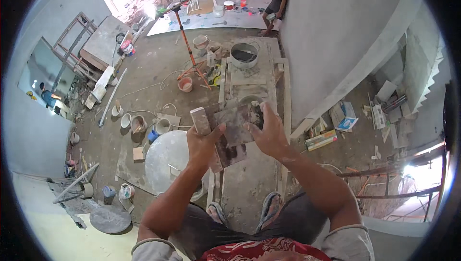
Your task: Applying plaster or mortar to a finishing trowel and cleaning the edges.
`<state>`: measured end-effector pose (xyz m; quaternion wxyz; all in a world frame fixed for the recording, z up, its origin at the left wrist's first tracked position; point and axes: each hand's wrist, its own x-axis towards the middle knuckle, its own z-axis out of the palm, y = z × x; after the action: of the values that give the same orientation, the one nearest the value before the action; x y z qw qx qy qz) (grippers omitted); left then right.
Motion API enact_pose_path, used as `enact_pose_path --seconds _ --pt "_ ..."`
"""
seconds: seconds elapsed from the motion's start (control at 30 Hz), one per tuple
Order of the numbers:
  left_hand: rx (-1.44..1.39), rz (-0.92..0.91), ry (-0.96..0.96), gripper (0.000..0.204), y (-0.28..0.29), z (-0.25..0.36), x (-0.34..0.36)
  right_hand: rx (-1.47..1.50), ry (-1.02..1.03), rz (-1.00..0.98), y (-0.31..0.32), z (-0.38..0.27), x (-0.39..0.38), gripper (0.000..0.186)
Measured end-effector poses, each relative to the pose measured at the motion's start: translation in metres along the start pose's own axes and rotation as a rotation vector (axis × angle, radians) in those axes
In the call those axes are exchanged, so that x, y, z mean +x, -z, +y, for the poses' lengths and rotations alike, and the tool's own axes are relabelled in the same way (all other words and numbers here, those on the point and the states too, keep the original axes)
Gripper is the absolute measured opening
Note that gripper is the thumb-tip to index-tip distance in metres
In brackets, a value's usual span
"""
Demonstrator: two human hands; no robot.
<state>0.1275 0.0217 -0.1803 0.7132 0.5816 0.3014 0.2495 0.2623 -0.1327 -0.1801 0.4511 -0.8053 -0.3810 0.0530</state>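
Note:
Both my hands are raised in front of me above a long plank platform (247,179). My left hand (201,141) is closed round a mortar-stained flat tool with a pale, block-like edge (200,119); its dark, wet-looking face (230,151) shows lower down. My right hand (269,133) grips a grey rectangular plate like a plastering trowel blade (235,125), thumb on its face. The plate lies across the left-hand tool, and my left thumb touches its edge. Its handle, if any, is hidden. Farther along the platform stands a bucket with dark contents (244,55).
My sandalled feet (270,208) stand on the narrow platform. A large round pale board (168,157) and several buckets (139,124) lie left, below. An orange tripod (185,45) stands ahead. A grey wall (326,45) rises close on the right. A person (276,4) leans there farther off.

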Motion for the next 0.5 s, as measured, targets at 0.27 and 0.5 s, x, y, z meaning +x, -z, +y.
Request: enact_pose_path --seconds 0.27,0.5 --pt "0.091 0.000 -0.071 0.028 -0.016 0.010 -0.012 0.036 -0.055 -0.021 0.013 -0.019 0.010 0.051" --pt "0.038 0.049 -0.116 0.029 -0.021 0.013 -0.015 0.057 -0.018 -0.017 0.014 -0.028 0.010 0.043"
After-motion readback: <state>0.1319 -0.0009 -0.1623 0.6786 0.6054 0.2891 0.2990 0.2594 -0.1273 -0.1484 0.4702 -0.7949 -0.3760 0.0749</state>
